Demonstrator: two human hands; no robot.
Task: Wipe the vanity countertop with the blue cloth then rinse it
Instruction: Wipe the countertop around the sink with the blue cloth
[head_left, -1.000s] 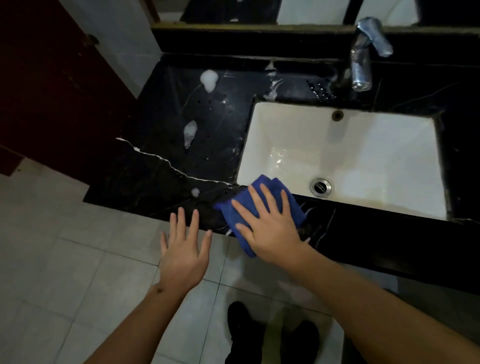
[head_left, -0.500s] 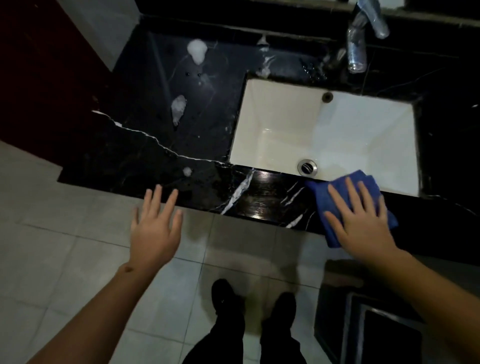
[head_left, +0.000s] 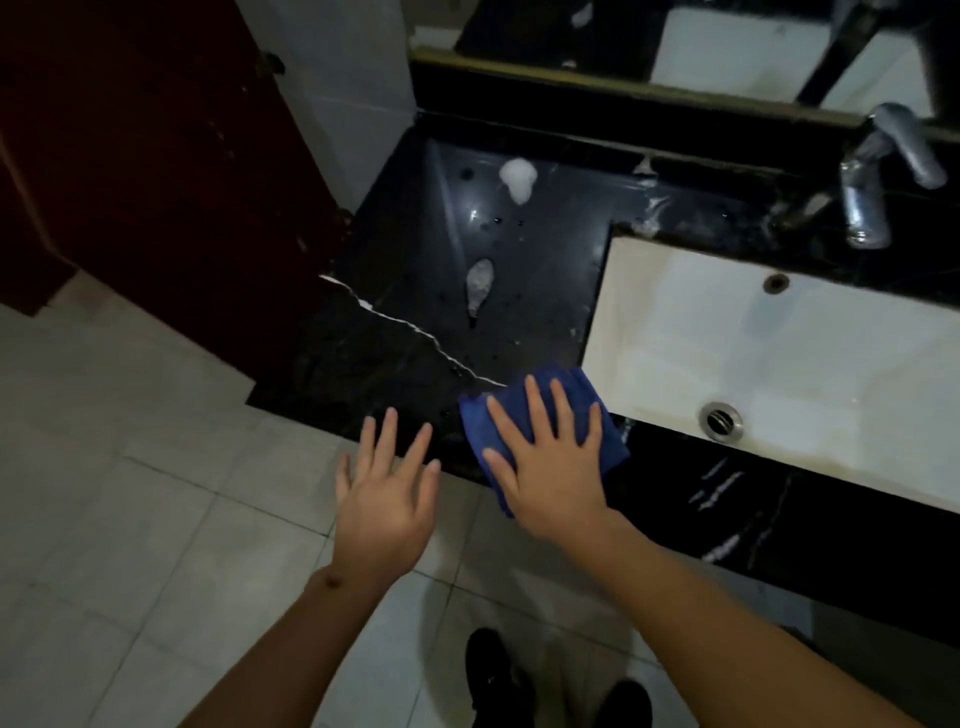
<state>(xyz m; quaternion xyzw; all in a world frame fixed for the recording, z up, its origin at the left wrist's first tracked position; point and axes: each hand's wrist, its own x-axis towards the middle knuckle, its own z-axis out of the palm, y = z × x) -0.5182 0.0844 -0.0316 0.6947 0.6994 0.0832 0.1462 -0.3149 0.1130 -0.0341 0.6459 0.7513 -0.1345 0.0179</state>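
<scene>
Black countertop (head_left: 415, 358) front edge: blue cloth (head_left: 613, 447) flat under right hand (head_left: 550, 467).

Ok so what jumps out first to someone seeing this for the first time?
The blue cloth pressed flat under the right hand on the front edge of the black countertop, at the white sink's left corner. Next, two pale foam blobs farther back on the counter, and the left hand spread open, empty, beside the cloth.

Counts: two hands, left (head_left: 387, 499) and right (head_left: 553, 467). One blue cloth (head_left: 582, 397). One white sink (head_left: 810, 353), one drain (head_left: 721, 420), one faucet (head_left: 865, 202). Two foam blobs (head_left: 518, 178) (head_left: 479, 285). Two dark shoes (head_left: 491, 670) (head_left: 626, 704).
</scene>
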